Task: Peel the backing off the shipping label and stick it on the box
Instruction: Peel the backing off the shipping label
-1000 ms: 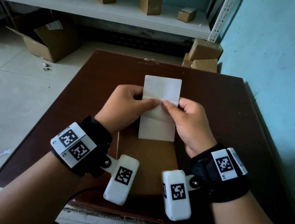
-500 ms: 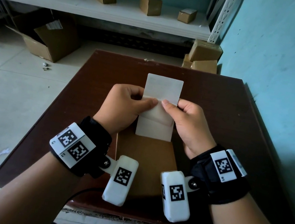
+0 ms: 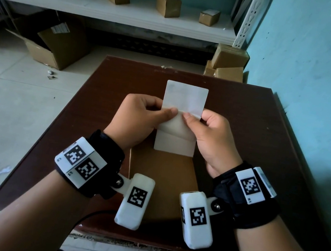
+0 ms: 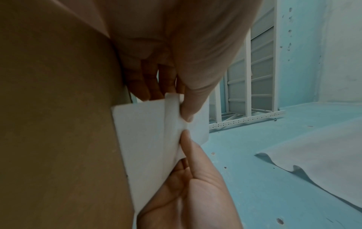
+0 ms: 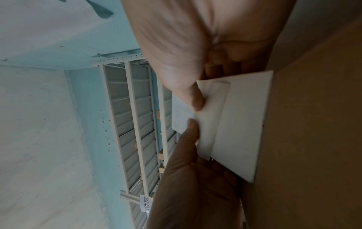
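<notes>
A white shipping label (image 3: 185,98) is held upright over a brown cardboard box (image 3: 161,181) on the dark table (image 3: 247,128). My left hand (image 3: 171,111) pinches the label at its middle from the left; my right hand (image 3: 186,117) pinches it from the right, thumbs nearly touching. Below the thumbs a greyer layer (image 3: 178,127) is folded down over the lower white part. The left wrist view has the label (image 4: 141,131), my left thumb (image 4: 189,111) and the right hand (image 4: 195,178) beside the box (image 4: 58,124). In the right wrist view, label (image 5: 240,131) and box (image 5: 313,139) appear.
A white shelf (image 3: 113,10) with several small cartons runs along the back wall. An open carton (image 3: 59,46) lies on the floor at the left and stacked cartons (image 3: 227,65) stand behind the table. A teal wall (image 3: 320,85) is close on the right.
Both hands and the label have shifted slightly up and away from me. The folded-down layer below the thumbs reaches a little lower than before.
</notes>
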Demonstrator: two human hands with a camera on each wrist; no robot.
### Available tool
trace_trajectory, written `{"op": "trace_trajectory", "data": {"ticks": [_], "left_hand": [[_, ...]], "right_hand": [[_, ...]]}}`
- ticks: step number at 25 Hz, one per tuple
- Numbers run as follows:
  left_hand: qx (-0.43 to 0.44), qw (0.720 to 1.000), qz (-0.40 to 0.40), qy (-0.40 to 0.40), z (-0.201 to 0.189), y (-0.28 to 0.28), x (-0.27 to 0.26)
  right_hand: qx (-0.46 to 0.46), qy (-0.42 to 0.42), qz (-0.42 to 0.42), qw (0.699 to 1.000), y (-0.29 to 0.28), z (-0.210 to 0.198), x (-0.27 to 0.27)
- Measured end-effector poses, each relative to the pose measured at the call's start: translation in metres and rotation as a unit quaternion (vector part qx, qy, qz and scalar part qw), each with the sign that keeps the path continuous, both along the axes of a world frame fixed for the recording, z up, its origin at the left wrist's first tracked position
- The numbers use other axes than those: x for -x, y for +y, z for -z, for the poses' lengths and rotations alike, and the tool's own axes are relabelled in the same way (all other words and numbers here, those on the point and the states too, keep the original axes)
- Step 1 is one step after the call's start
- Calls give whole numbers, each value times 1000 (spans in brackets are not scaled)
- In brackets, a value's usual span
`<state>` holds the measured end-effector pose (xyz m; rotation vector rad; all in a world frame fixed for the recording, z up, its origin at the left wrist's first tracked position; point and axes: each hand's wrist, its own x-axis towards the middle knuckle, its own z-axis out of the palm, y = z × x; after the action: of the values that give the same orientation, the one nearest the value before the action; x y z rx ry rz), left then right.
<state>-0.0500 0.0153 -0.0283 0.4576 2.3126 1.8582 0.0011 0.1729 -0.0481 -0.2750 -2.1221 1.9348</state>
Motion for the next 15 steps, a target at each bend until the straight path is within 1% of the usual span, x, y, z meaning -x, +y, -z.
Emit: {"op": "trace_trajectory", "data": {"ticks": [6, 10, 15], "left_hand": [[-22, 1000, -4, -17, -1, -2, 0], [-12, 1000, 5, -15, 0, -2, 0], [3, 1000, 11, -13, -1, 1, 0]], "right_hand": [[32, -14, -14, 999, 0, -4, -1], [-1, -14, -2, 1000, 0, -2, -1], [-10, -7, 5, 1000, 0, -2, -1]]}}
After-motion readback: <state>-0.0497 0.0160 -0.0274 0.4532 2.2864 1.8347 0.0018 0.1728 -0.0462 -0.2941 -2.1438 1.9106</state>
